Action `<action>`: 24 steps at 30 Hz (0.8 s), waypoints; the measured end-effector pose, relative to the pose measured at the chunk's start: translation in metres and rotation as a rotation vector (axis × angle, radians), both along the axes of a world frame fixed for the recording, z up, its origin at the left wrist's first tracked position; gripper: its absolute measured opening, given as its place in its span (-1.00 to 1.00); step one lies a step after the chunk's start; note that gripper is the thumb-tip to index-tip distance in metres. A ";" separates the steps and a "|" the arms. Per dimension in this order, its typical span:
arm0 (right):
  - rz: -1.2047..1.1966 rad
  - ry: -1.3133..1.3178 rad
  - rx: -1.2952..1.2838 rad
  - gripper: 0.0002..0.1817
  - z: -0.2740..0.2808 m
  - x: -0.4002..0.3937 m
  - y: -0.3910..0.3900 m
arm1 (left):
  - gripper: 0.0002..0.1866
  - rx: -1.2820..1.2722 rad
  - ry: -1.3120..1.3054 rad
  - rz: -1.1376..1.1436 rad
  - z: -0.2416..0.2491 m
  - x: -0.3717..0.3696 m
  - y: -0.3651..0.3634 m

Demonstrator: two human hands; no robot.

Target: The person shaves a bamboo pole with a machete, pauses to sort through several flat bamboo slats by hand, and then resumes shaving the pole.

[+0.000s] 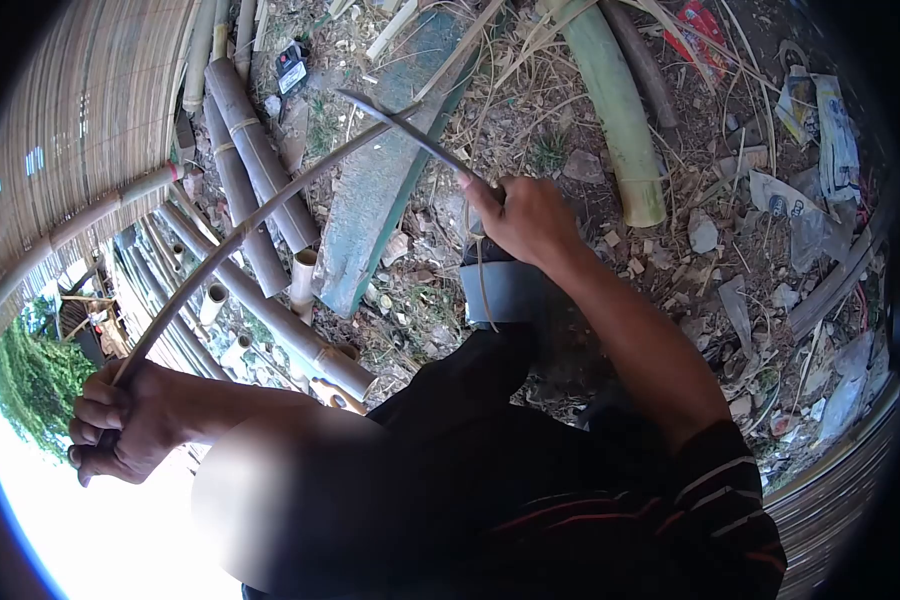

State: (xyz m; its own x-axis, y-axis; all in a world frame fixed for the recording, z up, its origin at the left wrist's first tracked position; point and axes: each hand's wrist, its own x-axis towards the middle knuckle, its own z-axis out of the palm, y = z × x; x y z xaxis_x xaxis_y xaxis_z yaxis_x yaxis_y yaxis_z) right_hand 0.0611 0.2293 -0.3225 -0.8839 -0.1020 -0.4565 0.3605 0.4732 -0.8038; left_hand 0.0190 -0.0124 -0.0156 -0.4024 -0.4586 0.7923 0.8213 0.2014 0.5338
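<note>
My left hand point(120, 425) grips the near end of a long thin bamboo strip point(240, 235) that curves up and away to the right. My right hand point(525, 215) holds a knife point(400, 130) by its handle, and the blade points up-left and meets the far end of the strip near its tip. A thin pale shaving hangs down from under my right hand. My knee in dark trousers sits below, between the two hands.
Several cut bamboo poles point(255, 150) lie on the ground at left, next to a woven bamboo panel point(80, 110). A green bamboo stem point(620, 110) and a green plank point(380, 190) lie ahead. Litter and dry leaves cover the dirt at right.
</note>
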 end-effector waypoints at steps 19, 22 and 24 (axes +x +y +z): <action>-0.170 0.049 -0.131 -0.15 0.038 0.015 0.020 | -0.89 0.054 -0.173 -0.900 0.013 0.036 0.028; -0.025 0.208 -0.287 -0.29 0.100 0.019 0.015 | -0.88 -0.012 -0.158 -0.954 0.011 0.036 0.034; 0.035 0.276 -0.321 -0.34 0.120 0.025 0.011 | -0.85 -0.057 -0.179 -0.938 0.012 0.037 0.029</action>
